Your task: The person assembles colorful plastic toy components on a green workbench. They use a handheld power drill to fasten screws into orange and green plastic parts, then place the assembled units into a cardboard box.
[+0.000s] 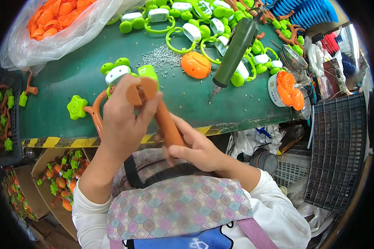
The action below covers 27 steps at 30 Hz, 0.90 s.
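Over the table's near edge, both my hands are on a brown plastic toy part (167, 124), a thick tube with a rounded, slotted end tilted up toward me. My left hand (122, 114) is closed around its upper end. Around the lower end, my right hand (195, 145) has its fingers wrapped. Just beyond my left hand lie a white-and-green piece (117, 74) and a bright green piece (148, 72). A brown branch (96, 111) with a green flower-shaped knob (77, 107) sticks out left of that hand, which hides where it leads.
A dark green electric screwdriver (237, 52) hangs tip down over the table (183, 103). Nearby are loose screws (162, 56), an orange shell (196, 65) and several green ring pieces. A bag of orange parts (56, 18) sits far left; a tub (275, 89) holds orange pieces at right.
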### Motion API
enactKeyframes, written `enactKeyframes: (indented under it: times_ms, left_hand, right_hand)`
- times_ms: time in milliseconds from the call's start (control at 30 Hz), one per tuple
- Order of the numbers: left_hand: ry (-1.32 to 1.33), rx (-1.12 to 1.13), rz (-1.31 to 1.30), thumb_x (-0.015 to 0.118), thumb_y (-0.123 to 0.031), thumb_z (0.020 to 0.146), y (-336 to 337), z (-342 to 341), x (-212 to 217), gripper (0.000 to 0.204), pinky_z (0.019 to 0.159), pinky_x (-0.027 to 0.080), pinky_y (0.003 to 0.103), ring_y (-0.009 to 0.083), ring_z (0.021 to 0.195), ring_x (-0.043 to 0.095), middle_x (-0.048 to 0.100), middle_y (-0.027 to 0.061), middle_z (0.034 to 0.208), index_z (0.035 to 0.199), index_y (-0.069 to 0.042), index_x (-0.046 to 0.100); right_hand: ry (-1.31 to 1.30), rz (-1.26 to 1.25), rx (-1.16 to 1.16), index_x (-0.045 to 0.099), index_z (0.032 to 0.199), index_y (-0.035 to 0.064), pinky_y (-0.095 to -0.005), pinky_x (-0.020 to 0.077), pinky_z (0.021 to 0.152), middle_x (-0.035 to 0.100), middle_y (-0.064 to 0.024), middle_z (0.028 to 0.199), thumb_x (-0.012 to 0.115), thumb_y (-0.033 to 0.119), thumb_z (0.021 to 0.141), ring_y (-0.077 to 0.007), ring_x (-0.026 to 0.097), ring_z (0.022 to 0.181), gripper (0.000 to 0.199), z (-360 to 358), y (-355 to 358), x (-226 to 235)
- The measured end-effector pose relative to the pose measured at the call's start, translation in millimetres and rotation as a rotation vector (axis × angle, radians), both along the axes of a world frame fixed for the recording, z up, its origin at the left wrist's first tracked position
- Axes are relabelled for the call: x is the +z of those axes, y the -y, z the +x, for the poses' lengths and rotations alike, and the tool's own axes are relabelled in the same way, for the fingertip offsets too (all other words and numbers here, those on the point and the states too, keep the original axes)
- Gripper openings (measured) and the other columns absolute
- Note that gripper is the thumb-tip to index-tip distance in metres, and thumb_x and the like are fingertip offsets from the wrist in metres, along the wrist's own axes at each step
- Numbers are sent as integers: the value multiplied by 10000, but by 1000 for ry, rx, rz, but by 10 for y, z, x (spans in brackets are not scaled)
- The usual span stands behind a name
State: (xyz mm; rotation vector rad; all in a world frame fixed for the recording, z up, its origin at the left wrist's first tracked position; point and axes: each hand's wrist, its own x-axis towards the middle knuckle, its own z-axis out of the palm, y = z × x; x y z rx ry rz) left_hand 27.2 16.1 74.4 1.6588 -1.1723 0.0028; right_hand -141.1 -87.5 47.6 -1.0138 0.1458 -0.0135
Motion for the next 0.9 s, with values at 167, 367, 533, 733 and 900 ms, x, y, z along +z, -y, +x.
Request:
enactKeyframes:
  times_ms: [167, 367, 533, 733, 900]
  left_hand:
    - [100, 13, -57, 689, -30, 897, 1, 11, 2, 179, 719, 492, 349, 285, 812, 593, 583, 118, 942, 1050, -6, 601]
    - [125, -259, -38, 650, 47, 886, -75, -49, 28, 326, 882, 506, 364, 287, 977, 616, 595, 133, 1081, 1195, -23, 573]
    - [-470, -475, 190, 657, 26, 898, -263, 323, -140, 322, 861, 555, 345, 224, 969, 680, 677, 158, 1147, 1220, 23, 653]
    - [88, -251, 386, 802, -107, 785, -81, 37, -324, 328, 785, 510, 414, 353, 881, 611, 621, 141, 938, 1067, -2, 670]
    - [114, -162, 391, 793, -79, 763, 24, -61, -615, 313, 802, 494, 427, 333, 893, 590, 603, 125, 921, 1050, -23, 680]
  right_hand:
    - [-49, -71, -18, 192, 1621, 63, -227, 508, 583, 597, -122, 1207, 577, 176, 1029, -78, 547, 669, 715, -32, 85, 119]
    - [-186, -353, -110, 482, 1395, 25, -255, 499, 541, 678, -66, 905, 586, 250, 1037, -94, 595, 615, 436, -71, 115, 81]
    - [-138, -1067, -185, 562, 1113, 44, -441, 511, 553, 640, -149, 662, 646, 332, 987, -326, 671, 616, 325, -47, 312, 12]
    - [-241, -1541, -177, 571, 1039, 72, -498, 505, 575, 676, -152, 726, 695, 327, 927, -385, 664, 642, 306, -56, 362, -215]
    - [85, -1692, -532, 640, 1114, 63, -441, 541, 733, 690, -166, 992, 760, 272, 867, -340, 669, 915, 345, -48, 548, -169]
